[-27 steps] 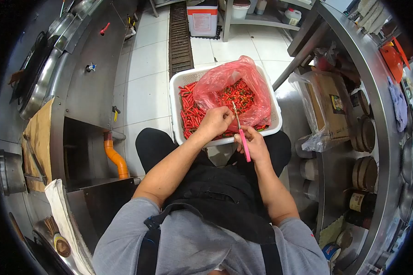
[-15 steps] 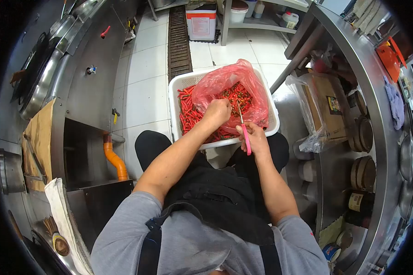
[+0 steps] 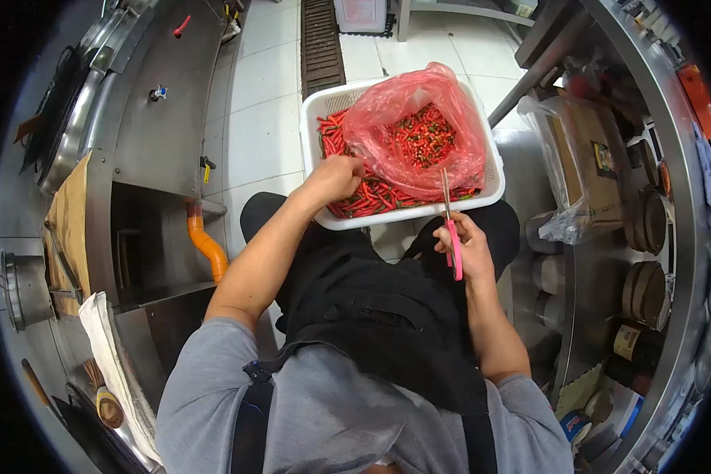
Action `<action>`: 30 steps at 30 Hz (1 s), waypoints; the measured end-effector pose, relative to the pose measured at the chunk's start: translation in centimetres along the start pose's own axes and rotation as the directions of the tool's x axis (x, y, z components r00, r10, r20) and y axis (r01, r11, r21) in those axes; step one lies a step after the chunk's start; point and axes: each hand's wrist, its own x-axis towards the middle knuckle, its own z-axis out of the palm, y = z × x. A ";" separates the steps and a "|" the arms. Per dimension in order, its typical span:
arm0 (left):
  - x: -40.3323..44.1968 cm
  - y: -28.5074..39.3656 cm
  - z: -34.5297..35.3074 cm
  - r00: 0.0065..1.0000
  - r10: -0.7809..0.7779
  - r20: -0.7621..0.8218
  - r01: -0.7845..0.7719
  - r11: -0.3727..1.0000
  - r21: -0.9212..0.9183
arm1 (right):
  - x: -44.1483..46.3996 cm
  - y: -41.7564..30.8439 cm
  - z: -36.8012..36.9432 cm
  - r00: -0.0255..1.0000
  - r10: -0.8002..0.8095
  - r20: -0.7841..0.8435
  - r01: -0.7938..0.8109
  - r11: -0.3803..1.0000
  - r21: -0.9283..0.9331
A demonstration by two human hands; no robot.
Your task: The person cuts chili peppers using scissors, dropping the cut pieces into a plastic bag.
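A white plastic basket (image 3: 496, 162) sits in front of my knees with whole red chillies (image 3: 379, 199) in it. Inside it, on the right, lies an opened pink plastic bag (image 3: 367, 118) holding small cut chilli pieces (image 3: 425, 142). My left hand (image 3: 336, 180) is closed at the basket's left side, over the whole chillies; what its fingers hold, if anything, is hidden. Pink-handled scissors (image 3: 455, 251) are in my right hand (image 3: 474, 246) at the basket's near right corner. Their blades point away from me, in front of the bag, and look nearly closed.
A steel counter unit (image 3: 154, 95) with an orange pipe (image 3: 207, 245) stands on my left. On my right is a steel shelf unit (image 3: 648, 71) with a plastic-wrapped cardboard box (image 3: 596, 158). A floor drain grate (image 3: 321, 47) runs through the white tiles beyond the basket.
My left hand has moved from the bag's opening left and back to the whole chillies. The right hand has drawn the scissors back from over the bag toward me. The view has shifted slightly.
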 end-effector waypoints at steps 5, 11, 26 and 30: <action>-1.5 0.1 3.0 0.987 0.130 0.091 -0.145 0.971 0.191 | -1.1 1.9 1.1 0.972 0.225 0.071 -0.231 0.969 0.092; -0.8 -0.2 2.9 0.996 0.015 0.084 -0.043 0.935 0.351 | -2.1 2.6 0.9 0.987 0.162 -0.002 -0.162 0.986 0.032; -1.6 -0.4 0.8 0.990 -0.131 -0.053 0.115 0.964 -0.241 | -1.4 1.7 1.6 0.989 0.146 0.022 -0.146 0.989 0.011; -1.5 0.6 1.5 0.977 -0.211 -0.025 0.148 0.760 -0.633 | -1.6 0.3 2.8 0.996 0.060 0.064 -0.057 0.997 -0.042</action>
